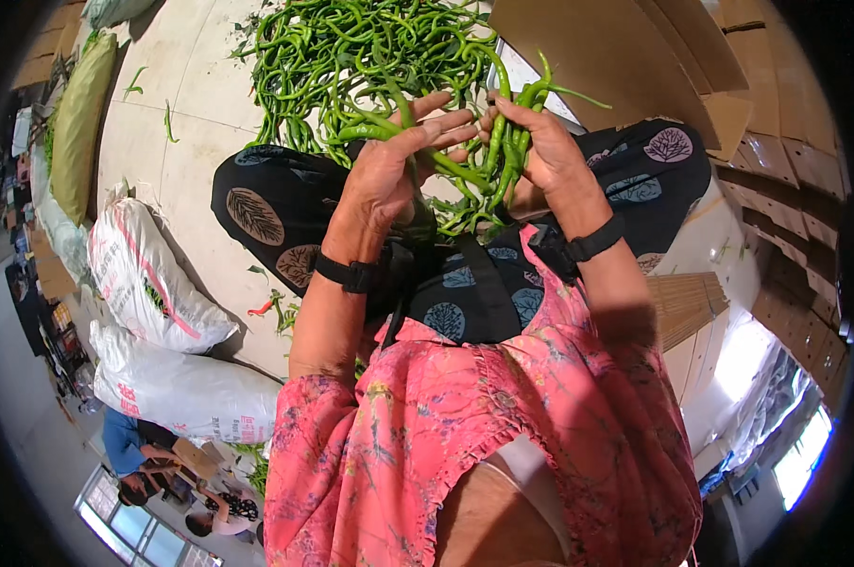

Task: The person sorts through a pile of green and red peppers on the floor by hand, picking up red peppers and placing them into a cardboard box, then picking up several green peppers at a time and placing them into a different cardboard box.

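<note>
My left hand [403, 152], on the left of the view, has its fingers spread, with long green chili peppers [374, 132] between the thumb and palm. Facing it, my right hand [544, 145] grips a bunch of green chili peppers [501, 145], their tips and stems poking out above and below. A large heap of green chili peppers [370, 42] lies on the floor in front of my crossed legs. More peppers [462, 216] sit between my legs, partly hidden under the hands.
Full white woven sacks [161, 273] and a yellow-green sack [83, 131] lie at the left. Cardboard [611, 64] leans at the upper right, near stacked cartons [788, 191]. Two people [126, 446] are at the lower left. Loose peppers [168, 122] dot the tiled floor.
</note>
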A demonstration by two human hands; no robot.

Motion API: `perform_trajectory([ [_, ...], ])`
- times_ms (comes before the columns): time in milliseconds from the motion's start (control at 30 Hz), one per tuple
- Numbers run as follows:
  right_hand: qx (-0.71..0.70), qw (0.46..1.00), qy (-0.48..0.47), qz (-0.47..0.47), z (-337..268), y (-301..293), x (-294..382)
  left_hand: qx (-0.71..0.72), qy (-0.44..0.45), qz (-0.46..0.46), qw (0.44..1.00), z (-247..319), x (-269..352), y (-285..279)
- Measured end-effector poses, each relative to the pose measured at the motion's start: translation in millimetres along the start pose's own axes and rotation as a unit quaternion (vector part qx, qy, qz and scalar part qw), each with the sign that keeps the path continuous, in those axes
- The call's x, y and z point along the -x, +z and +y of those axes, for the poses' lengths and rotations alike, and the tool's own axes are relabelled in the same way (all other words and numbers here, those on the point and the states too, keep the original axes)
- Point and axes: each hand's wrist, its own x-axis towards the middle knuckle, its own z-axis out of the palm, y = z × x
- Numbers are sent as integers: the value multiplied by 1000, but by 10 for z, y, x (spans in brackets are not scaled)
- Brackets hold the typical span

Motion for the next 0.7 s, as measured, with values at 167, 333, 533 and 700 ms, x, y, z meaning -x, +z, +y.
perform_trajectory([
  [167,160,985,17,-60,141,344,184,-339,-5,114,934,-244,-91,-49],
  [333,174,984,-7,-42,252,291,85,-447,57,52,891,-414,-156,-69],
  [533,35,999,-18,-22,22,147,112,-395,101,31,912,-152,-43,299],
  [700,4,996,-86,-33,-425,213,307,-222,272,219,910,258,371,538],
])
